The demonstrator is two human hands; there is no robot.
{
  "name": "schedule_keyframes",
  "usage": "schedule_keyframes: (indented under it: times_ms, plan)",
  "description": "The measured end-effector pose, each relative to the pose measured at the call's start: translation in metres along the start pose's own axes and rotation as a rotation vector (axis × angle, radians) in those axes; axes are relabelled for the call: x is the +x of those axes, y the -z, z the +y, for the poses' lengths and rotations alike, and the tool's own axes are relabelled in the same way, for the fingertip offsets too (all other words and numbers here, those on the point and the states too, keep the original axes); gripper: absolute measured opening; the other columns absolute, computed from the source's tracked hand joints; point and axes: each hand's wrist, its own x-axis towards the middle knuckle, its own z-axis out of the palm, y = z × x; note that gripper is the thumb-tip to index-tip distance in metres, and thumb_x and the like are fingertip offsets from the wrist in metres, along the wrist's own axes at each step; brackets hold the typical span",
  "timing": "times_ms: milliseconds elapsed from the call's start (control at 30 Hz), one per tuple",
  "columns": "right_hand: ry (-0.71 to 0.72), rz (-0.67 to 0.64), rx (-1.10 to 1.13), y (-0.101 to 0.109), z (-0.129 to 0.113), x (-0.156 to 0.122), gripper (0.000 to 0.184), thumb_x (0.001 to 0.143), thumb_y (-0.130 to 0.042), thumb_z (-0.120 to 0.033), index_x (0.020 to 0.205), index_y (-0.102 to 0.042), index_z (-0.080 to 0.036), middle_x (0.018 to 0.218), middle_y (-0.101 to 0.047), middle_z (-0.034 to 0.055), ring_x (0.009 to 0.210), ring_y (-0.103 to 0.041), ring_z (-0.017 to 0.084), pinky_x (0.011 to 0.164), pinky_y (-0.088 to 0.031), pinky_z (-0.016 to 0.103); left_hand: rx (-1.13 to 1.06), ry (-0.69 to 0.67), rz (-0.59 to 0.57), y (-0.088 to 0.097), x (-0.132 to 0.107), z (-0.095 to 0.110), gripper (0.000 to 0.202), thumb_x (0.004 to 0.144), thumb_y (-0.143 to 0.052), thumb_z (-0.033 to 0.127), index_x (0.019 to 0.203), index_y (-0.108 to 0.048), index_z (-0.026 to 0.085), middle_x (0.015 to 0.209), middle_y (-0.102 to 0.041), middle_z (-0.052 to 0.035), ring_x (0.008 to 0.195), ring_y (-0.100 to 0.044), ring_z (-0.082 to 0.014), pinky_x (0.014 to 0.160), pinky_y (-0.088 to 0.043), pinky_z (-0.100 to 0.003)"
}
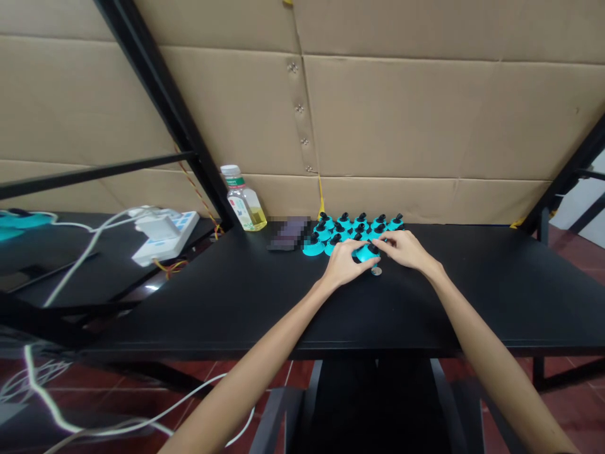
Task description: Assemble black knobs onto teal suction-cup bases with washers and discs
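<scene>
Near the front of a cluster, a teal, round-based piece with a black top (365,255) is between my two hands. My left hand (344,263) curls around its left and near sides, thumb in front. From the right, my right hand (404,250) has its fingers closed at the black top, partly hiding it. Several more teal pieces with black tops (343,221) stand in rows directly behind and beside my hands. A small round silvery disc, like a coin (376,271), lies just in front of the held piece.
On the black table (227,302), a plastic bottle of yellow liquid (247,205) and a blurred dark flat object (289,233) stand left of the cluster. A cardboard wall (401,126) rises behind. At far left are a white power strip (167,238) and cables.
</scene>
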Motion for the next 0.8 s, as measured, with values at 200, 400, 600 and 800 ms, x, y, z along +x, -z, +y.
schedule_keyframes:
  times_ms: [200,400,600,800]
  plan:
    - [0.008,-0.024,0.097,0.001,-0.003,0.000,0.020,0.087,-0.052,-0.031,0.088,-0.067,-0.019,0.068,-0.062,0.0001,0.061,-0.051,0.012,0.059,-0.035,0.025,0.020,-0.028,-0.020,-0.002,0.000,0.000,0.047,0.072,-0.071,0.052,0.108,-0.070,0.021,0.102,-0.073,-0.0069,0.094,-0.067,-0.0238,0.085,-0.052,-0.040]
    - [0.012,-0.022,0.103,-0.003,-0.011,0.000,0.015,0.078,-0.051,-0.019,0.086,-0.064,-0.019,0.073,-0.062,0.0004,0.064,-0.055,0.012,0.062,-0.039,0.025,0.049,-0.053,-0.034,-0.003,0.000,-0.002,0.047,0.072,-0.071,0.051,0.108,-0.070,0.021,0.103,-0.072,-0.0068,0.094,-0.066,-0.0242,0.085,-0.051,-0.041]
    - [0.096,0.036,-0.025,-0.013,-0.014,0.000,0.017,0.072,-0.050,-0.017,0.084,-0.062,-0.019,0.081,-0.057,0.0016,0.065,-0.051,0.012,0.065,-0.040,0.026,0.045,-0.086,-0.033,-0.004,-0.001,-0.003,0.041,0.075,-0.070,0.045,0.108,-0.069,0.020,0.099,-0.073,-0.0067,0.092,-0.068,-0.0238,0.083,-0.051,-0.039]
    - [0.133,0.112,-0.026,-0.008,-0.012,0.000,0.013,0.071,-0.051,-0.014,0.079,-0.060,-0.019,0.087,-0.058,0.0031,0.065,-0.050,0.012,0.066,-0.041,0.026,0.079,-0.077,-0.029,-0.004,-0.002,-0.002,0.040,0.073,-0.072,0.046,0.103,-0.071,0.020,0.101,-0.073,-0.0073,0.094,-0.067,-0.0250,0.087,-0.050,-0.042]
